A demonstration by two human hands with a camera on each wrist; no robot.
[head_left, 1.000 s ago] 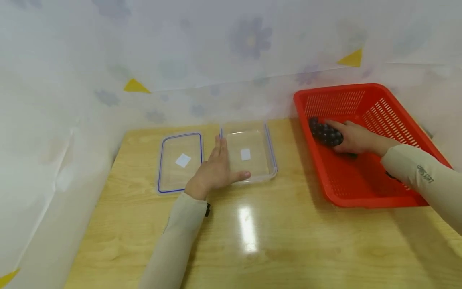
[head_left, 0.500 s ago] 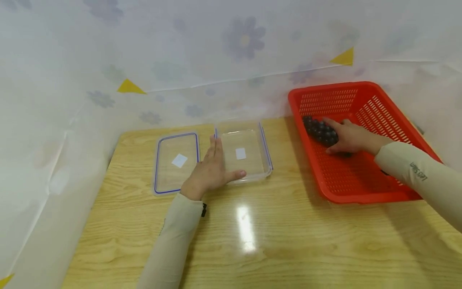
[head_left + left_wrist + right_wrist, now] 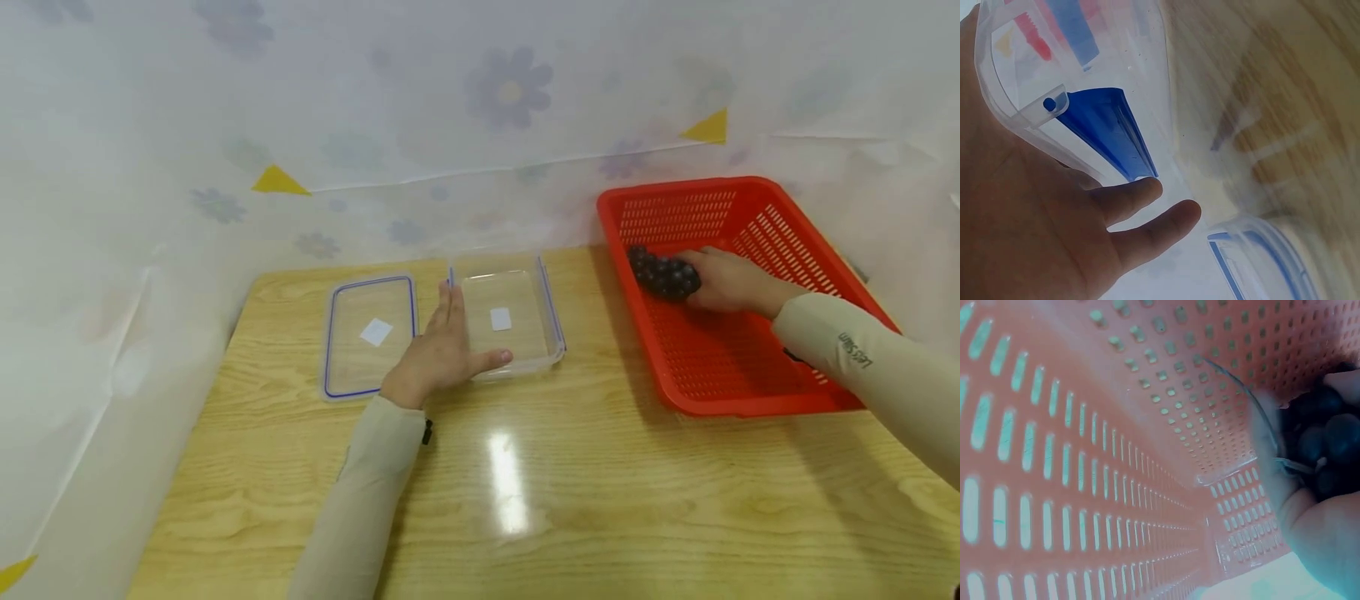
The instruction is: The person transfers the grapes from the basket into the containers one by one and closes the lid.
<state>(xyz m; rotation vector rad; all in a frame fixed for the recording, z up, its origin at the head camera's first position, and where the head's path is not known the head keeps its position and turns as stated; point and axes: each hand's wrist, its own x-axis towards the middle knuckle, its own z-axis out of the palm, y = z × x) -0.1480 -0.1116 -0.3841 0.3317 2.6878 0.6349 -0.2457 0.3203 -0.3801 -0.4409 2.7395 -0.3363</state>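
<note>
The right hand (image 3: 723, 282) curls round the grapes (image 3: 663, 273) in the basket (image 3: 757, 383), at its far left; best cup the bunch from below so none drop. The left hand (image 3: 442, 354), fingers straight, steadies the box (image 3: 551, 321) beside the lid (image 3: 330, 350), forearm flat on the table

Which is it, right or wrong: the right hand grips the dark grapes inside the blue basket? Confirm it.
Wrong in one respect: the basket is red, not blue. The head view shows the right hand gripping the dark grapes inside it.
</note>
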